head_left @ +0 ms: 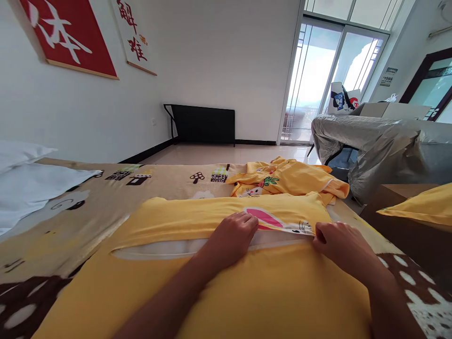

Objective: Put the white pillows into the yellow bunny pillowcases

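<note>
A yellow pillowcase (282,287) lies in front of me, with a white pillow (151,249) showing through its long slit. The far flap carries a printed rabbit with a pink ear. Near the middle of the slit, my left hand (235,233) has its fingers closed on the flap's edge, its fingertips partly hidden. My right hand (339,242) pinches the same edge toward the slit's right end, beside the rabbit's whiskers. Just beyond the pillowcase is a crumpled heap of yellow cloth (289,176) with carrot and rabbit prints.
Under everything spreads a beige and brown patterned blanket (106,207). White pillows (38,188) lie at the left. At the right, yellow cloth (423,205) rests on a brown box (399,235), with a silver-covered table (381,136) behind. A black folded panel (205,125) leans on the far wall.
</note>
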Demonstrator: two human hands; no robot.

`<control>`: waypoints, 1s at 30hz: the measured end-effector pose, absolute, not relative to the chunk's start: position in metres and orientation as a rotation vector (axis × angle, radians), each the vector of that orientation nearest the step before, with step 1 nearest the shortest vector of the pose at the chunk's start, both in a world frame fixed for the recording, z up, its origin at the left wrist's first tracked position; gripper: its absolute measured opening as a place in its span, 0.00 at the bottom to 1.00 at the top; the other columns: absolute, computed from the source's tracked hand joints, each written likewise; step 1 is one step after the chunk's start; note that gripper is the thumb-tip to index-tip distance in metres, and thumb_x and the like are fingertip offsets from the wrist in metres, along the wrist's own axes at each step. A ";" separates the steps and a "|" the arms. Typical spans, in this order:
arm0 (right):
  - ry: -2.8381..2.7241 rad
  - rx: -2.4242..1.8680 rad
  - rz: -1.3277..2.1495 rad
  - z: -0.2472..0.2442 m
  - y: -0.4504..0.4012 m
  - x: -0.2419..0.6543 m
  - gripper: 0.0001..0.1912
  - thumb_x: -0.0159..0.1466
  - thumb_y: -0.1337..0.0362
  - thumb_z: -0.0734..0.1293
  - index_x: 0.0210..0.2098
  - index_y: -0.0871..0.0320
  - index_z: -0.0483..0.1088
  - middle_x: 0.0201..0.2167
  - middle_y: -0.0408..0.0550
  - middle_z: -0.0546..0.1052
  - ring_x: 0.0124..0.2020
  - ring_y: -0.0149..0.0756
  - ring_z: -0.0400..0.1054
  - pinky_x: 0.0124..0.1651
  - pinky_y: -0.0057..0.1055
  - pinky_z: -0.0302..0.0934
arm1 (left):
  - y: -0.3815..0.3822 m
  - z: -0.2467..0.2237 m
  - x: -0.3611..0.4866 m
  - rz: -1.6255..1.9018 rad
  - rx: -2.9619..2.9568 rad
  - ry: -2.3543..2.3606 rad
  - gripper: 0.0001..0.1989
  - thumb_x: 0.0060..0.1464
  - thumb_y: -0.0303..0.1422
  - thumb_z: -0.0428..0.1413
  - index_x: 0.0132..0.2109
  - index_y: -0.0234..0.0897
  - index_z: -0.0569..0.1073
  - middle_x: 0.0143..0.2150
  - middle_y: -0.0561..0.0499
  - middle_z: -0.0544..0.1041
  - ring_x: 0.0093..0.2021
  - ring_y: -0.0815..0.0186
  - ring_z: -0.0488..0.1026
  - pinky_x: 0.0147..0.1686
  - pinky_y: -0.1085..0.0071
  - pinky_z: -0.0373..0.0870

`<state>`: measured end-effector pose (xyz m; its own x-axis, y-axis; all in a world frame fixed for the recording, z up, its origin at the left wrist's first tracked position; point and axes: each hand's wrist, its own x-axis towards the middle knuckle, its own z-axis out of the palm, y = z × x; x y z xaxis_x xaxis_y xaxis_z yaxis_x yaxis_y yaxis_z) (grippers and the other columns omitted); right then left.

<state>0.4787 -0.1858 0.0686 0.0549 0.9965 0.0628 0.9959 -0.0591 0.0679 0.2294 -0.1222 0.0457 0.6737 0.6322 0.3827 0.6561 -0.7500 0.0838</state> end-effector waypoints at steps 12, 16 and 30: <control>2.319 2.382 -0.127 0.069 -0.184 0.473 0.08 0.56 0.67 0.57 0.23 0.56 0.64 0.20 0.41 0.71 0.23 0.30 0.58 0.27 0.28 0.43 | -0.123 0.046 0.229 -0.639 -2.824 -1.091 0.10 0.60 0.26 0.44 0.31 0.36 0.65 0.32 0.49 0.72 0.33 0.64 0.67 0.35 0.69 0.63; 2.389 2.403 -0.205 0.063 -0.179 0.464 0.08 0.57 0.66 0.57 0.23 0.56 0.64 0.21 0.41 0.71 0.24 0.30 0.58 0.28 0.28 0.45 | -0.124 0.045 0.230 -0.649 -2.810 -1.093 0.11 0.61 0.27 0.43 0.31 0.36 0.65 0.32 0.49 0.72 0.33 0.64 0.67 0.35 0.69 0.63; 2.574 2.422 -0.395 0.060 -0.174 0.466 0.07 0.55 0.64 0.59 0.21 0.57 0.64 0.20 0.42 0.70 0.23 0.30 0.59 0.28 0.28 0.49 | -0.149 0.049 0.237 -0.901 -2.621 -0.401 0.08 0.56 0.23 0.47 0.39 0.33 0.70 0.32 0.47 0.74 0.34 0.65 0.68 0.37 0.67 0.67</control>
